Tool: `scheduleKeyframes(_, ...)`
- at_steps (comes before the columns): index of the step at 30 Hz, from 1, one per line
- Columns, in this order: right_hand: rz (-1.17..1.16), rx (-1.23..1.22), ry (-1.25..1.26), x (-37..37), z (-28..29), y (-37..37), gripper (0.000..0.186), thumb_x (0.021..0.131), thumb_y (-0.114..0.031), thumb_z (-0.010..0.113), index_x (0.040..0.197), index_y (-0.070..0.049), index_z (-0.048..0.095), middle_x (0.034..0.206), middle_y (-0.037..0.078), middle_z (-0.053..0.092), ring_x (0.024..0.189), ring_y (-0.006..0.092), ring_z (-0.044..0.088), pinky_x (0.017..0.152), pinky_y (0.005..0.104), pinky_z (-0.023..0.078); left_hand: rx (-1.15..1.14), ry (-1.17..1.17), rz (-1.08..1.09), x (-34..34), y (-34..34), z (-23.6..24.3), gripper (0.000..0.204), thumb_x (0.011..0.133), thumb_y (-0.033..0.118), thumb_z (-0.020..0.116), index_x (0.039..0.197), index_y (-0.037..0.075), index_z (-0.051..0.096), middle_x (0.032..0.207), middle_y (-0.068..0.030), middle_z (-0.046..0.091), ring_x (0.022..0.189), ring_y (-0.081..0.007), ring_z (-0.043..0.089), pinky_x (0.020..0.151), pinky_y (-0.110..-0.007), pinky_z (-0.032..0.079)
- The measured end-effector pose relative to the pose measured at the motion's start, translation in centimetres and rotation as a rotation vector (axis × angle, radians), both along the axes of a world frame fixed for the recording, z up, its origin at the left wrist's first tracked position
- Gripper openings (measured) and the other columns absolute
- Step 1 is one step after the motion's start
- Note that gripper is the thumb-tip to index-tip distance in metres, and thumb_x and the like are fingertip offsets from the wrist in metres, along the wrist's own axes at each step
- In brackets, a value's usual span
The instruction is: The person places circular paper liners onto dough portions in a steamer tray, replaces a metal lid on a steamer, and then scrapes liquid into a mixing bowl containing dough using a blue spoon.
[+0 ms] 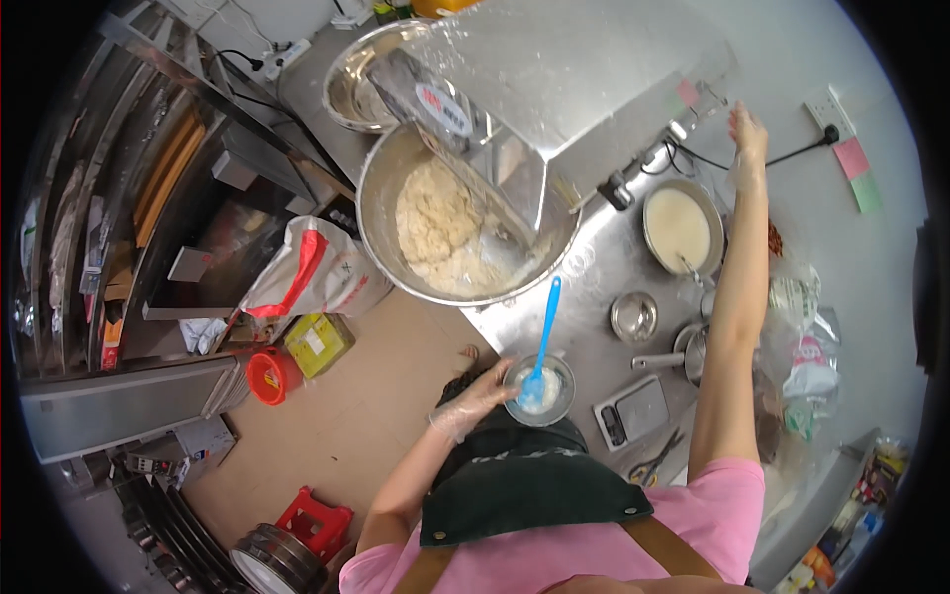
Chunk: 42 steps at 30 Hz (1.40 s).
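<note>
Grasped the small round metal bowl (565, 404) of white powder (545, 398) in the left grip (485, 390), at the steel counter's (586, 332) near left corner. Could not tell the right grip's (749, 135) state, by the far right corner. With so wide a reach, risked tipping powder onto the tan floor (341, 426), or catching the long-handled blue spatula (547, 327) on the big steel mixing bowl (377, 230).

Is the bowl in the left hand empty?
Not empty: some white stuff shows inside the bowl, beside the blue spatula.
</note>
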State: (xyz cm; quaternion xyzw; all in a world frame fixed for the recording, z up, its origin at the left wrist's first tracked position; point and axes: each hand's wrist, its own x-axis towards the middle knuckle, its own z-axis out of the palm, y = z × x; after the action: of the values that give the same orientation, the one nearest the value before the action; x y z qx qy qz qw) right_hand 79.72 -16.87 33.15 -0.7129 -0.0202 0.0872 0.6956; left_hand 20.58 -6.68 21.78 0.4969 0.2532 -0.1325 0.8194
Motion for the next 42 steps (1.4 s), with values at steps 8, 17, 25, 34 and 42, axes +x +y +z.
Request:
scheduleKeyframes(8, 0.846, -0.504, 0.145, -33.4, -2.3, -4.1, 0.037, 0.087, -0.038, 0.063, 0.101, -0.005, 0.068, 0.074, -0.001, 0.06, 0.066, 0.0091, 0.052, 0.059, 0.0229, 0.041, -0.015, -0.077, -0.074, -0.9, 0.5, 1.9, 0.084, 0.084, 0.034, 0.067, 0.145, -0.003, 0.024, 0.142, -0.0136, 0.035, 0.133, -0.0198, 0.032, 0.111, -0.034, 0.025)
scheduleKeyframes(17, 0.998, -0.155, 0.315, -39.4, 7.0, -3.7, 0.025, 0.091, -0.023, 0.061, 0.099, -0.001, 0.069, 0.068, -0.001, 0.057, 0.06, 0.0056, 0.049, 0.056, 0.0203, 0.039, 0.102, -0.095, -0.106, -2.8, 4.2, 11.0, 0.063, 0.087, 0.031, 0.064, 0.136, 0.003, 0.037, 0.133, -0.0096, 0.043, 0.128, -0.0183, 0.037, 0.108, -0.033, 0.028)
scheduleKeyframes(25, 0.821, 0.145, -0.251, -43.7, 9.9, -0.2, 0.016, 0.09, -0.006, 0.06, 0.102, 0.003, 0.067, 0.089, 0.012, 0.069, 0.08, 0.0154, 0.066, 0.069, 0.0257, 0.051, 0.379, -0.377, 0.193, 0.5, 16.0, 15.7, 0.067, 0.088, 0.039, 0.063, 0.136, -0.001, 0.04, 0.127, -0.0065, 0.051, 0.121, -0.0153, 0.043, 0.106, -0.03, 0.03)
scheduleKeyframes(34, 0.38, 0.174, -0.467, -45.7, 6.0, 8.2, 0.018, 0.088, 0.0, 0.061, 0.106, 0.004, 0.065, 0.095, 0.013, 0.069, 0.086, 0.0191, 0.068, 0.076, 0.0291, 0.054, 0.491, -0.447, 0.064, 6.2, 25.8, 14.7, 0.067, 0.086, 0.042, 0.064, 0.134, -0.001, 0.046, 0.127, -0.0073, 0.053, 0.12, -0.0162, 0.045, 0.105, -0.031, 0.031)
scheduleKeyframes(42, 0.335, 0.188, -0.336, -45.8, 4.8, 12.7, 0.017, 0.088, -0.004, 0.064, 0.104, 0.002, 0.066, 0.098, 0.012, 0.069, 0.085, 0.016, 0.066, 0.077, 0.0274, 0.052, 0.666, -0.579, -0.274, 10.1, 29.5, 15.2, 0.052, 0.087, 0.024, 0.065, 0.131, 0.0, 0.05, 0.126, -0.0101, 0.053, 0.119, -0.019, 0.048, 0.102, -0.03, 0.036)
